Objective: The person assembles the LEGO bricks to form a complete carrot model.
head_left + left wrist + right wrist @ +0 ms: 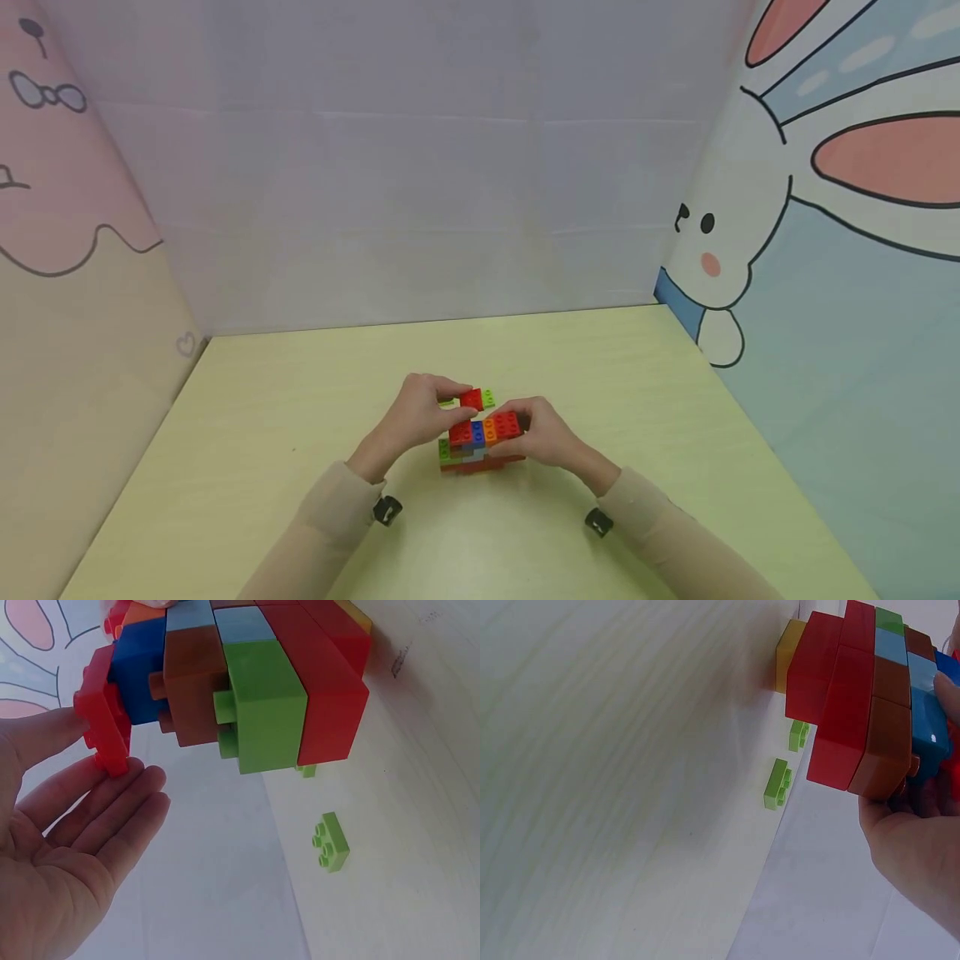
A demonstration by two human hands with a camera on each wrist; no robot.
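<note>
A block of stacked toy bricks (330,682) in red, brown, blue, light blue, green, orange and yellow stands in the middle of the table. My left hand (417,406) pinches a thin red brick (103,709) between thumb and fingers, right at the top of the blue brick (142,671) on the block's left end. At the other end my right hand (546,429) grips the block, its thumb on a blue brick (928,727) in the right wrist view. Its remaining fingers are mostly hidden behind the bricks.
Behind the block, a small light green brick (489,398) lies on the pale yellow table (600,358). A second green brick (798,736) shows partly past the block. A white back wall (420,208) and cartoon-printed side panels (847,333) enclose the table.
</note>
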